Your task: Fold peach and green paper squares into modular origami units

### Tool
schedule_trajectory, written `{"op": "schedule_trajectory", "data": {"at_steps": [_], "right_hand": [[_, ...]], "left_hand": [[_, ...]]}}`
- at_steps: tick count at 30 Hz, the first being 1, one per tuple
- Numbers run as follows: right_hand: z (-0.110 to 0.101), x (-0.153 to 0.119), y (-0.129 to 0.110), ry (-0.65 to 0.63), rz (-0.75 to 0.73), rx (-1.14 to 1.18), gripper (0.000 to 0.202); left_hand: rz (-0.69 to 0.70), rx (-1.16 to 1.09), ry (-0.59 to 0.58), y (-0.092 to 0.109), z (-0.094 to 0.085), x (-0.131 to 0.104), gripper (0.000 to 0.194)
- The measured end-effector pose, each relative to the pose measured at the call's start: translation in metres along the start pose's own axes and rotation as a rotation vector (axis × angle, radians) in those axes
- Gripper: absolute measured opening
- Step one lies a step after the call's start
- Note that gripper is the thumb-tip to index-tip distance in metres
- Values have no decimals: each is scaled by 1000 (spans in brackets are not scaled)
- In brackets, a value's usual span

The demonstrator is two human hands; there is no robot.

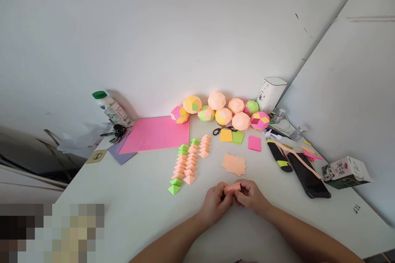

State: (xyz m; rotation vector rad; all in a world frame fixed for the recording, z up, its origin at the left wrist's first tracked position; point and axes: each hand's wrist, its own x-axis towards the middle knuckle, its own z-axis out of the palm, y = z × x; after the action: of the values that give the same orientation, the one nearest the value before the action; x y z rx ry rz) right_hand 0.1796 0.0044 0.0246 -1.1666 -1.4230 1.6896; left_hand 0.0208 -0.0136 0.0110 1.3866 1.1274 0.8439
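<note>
Peach paper [232,188]: between hands
Left hand [214,204]: fingers pinching its 9 o'clock end
Right hand [253,198]: fingers pinching 3 o'clock end
Peach sheets [236,165]: 12 o'clock
Folded pieces [190,161]: 10 o'clock

Seemingly a home craft corner: 9 faceted multicoloured paper balls [216,101] line the back edge of a white table [129,205], a boxy green-and-white drink carton [344,171] near its right edge.

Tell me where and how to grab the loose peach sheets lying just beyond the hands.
Probably best to pinch the loose peach sheets by the corner jutting from their near edge, coming from the near side: they lie flat and fanned, so that corner sticks out past the rest.
</note>
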Motion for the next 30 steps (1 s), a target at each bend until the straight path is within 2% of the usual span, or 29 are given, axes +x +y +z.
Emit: {"op": "schedule_trajectory", "data": {"at_steps": [4, 7, 10, 16, 22, 30], "right_hand": [[-5, 3, 4, -33, 11, 55, 5], [-9, 7, 5, -4, -26, 201, 9], [-10, 8, 5, 47, -40, 292, 15], [-5, 3, 7, -60, -67, 88, 23], [-3, 0, 6, -49, -42, 43, 27], [-4, 2, 7, 25, -54, 82, 26]], "left_hand": [[-52, -158, -115, 5, -5, 4, 34], [-117, -263, -92, 9, -10, 7, 40], [-121, -323, -48, 11, -11, 8, 44], [-109, -294, -66, 12, -7, 6, 37], [-110, -218, -76, 14, -5, 2, 27], [-156, -298, -11, 5, -5, 2, 21]]}}
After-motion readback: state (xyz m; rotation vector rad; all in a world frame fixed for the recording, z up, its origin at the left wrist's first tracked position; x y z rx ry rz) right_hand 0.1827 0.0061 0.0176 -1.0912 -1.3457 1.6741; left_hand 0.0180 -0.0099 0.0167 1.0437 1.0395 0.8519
